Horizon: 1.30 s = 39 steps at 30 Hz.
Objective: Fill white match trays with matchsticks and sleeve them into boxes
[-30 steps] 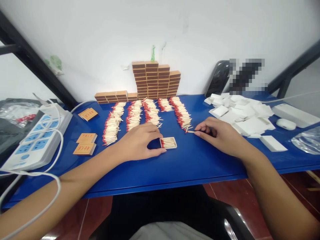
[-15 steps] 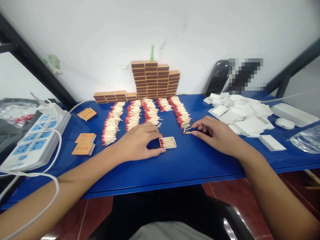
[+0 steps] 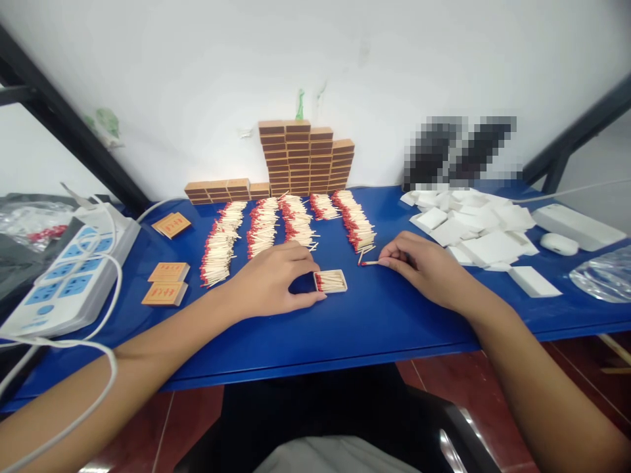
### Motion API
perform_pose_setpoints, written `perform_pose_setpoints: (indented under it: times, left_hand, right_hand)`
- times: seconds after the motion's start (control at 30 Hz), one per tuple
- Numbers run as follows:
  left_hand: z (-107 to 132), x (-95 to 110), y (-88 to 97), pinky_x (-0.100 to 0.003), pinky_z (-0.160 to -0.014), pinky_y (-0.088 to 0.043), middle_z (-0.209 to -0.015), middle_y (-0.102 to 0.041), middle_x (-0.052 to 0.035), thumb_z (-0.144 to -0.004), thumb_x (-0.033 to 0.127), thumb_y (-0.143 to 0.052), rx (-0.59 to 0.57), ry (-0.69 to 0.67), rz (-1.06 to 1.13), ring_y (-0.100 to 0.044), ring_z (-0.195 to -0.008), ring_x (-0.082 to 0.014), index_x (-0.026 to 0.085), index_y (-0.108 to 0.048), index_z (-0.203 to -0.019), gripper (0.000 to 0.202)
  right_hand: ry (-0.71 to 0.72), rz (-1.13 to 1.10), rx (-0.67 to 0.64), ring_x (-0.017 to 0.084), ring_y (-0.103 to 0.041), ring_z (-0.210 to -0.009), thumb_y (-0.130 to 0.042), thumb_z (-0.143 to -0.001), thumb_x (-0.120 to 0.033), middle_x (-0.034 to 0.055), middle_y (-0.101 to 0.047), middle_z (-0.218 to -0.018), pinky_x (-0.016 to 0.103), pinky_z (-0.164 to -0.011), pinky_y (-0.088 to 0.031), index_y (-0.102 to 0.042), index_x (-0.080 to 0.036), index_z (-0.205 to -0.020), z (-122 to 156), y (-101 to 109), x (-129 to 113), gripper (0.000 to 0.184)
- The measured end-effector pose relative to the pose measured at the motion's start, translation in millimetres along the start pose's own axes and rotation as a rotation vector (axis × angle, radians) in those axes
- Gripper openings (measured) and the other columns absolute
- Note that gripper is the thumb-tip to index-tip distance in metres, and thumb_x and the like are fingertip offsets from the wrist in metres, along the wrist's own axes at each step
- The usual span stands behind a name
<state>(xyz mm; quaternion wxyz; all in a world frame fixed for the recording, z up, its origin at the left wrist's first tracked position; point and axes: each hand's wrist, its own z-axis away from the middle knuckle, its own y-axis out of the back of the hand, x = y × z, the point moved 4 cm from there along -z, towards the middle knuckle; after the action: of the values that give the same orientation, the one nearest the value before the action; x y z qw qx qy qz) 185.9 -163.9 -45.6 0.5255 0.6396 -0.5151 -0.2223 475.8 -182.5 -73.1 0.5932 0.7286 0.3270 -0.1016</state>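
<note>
While left hand (image 3: 273,277), part-spread, holds tray (image 3: 331,290) toward bench (image 3: 355,335) front edge, slackening of the pinched right hand (image 3: 422,268) could drop its match (image 3: 371,263)

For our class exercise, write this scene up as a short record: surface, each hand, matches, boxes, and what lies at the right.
Surface: blue table
Left hand: thumb and forefinger at the left end of a small tray partly filled with matches
Right hand: pinching a single match, red head pointing left
Matches: five rows, the fourth from left shortest
Boxes: matchbox stack against the wall; orange matchboxes at left
Right side: white tray pile
</note>
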Motion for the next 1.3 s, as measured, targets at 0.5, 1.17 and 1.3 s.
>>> perform_pose_setpoints:
  times: [0.5,1.17,1.3]
  left_hand:
    - [0.2,-1.9,-1.8,-0.039,-0.090,-0.057,-0.106,-0.075,-0.0088,-0.098,0.045,-0.074,-0.003,0.000,-0.004,-0.070,-0.103,-0.0257,0.016,-0.077,-0.111,0.032]
    - [0.7,-0.4,-2.7,-0.038,-0.086,-0.056,-0.102,-0.075,-0.0074,-0.098,0.046,-0.073,0.026,-0.023,-0.004,-0.069,-0.097,-0.0240,0.017,-0.077,-0.108,0.031]
    - [1.0,-0.8,-3.2,-0.037,-0.085,-0.056,-0.102,-0.075,-0.0073,-0.098,0.046,-0.073,0.016,-0.019,-0.002,-0.069,-0.096,-0.0235,0.017,-0.077,-0.108,0.031]
  right_hand:
    - [0.009,0.014,-0.046,0.021,-0.062,-0.076,-0.058,-0.105,-0.051,0.0055,-0.063,-0.095,0.037,-0.071,-0.050,-0.070,-0.025,-0.093,2.4,-1.8,2.1,0.030]
    - [0.167,-0.053,-0.093,0.020,-0.064,-0.090,-0.059,-0.107,-0.026,0.0043,-0.065,-0.102,0.036,-0.081,-0.052,-0.068,-0.024,-0.101,-3.1,-40.3,-83.8,0.011]
    - [0.165,-0.046,-0.062,0.020,-0.063,-0.086,-0.060,-0.106,-0.031,0.0050,-0.065,-0.101,0.036,-0.079,-0.052,-0.072,-0.025,-0.103,-2.0,-27.7,-79.2,0.013]
